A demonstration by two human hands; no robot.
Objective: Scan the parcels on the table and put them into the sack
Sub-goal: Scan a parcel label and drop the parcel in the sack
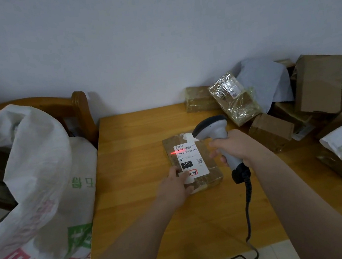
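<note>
Steadying the parcel (212,174) with your left hand (173,186) laid flat, right hand (235,147) clenching the scanner (210,127), grab it, stiff and probably light, by its long edges.

Head-worn camera looks forward and down, close over the table (136,133).

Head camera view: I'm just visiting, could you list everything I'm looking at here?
table: one, light wood, centre of view
flat parcel: one, brown with white label, mid-table
parcel pile: many, brown boxes plus grey and white bags, table's far right
sack: one, white with red and green print, open, left of table
chair: one, brown wood, behind sack
scanner: one, grey, aimed at flat parcel, red beam on label
cable: one, black, hanging from scanner toward floor
left hand: one, resting on flat parcel's near corner
right hand: one, gripping scanner handle
</note>
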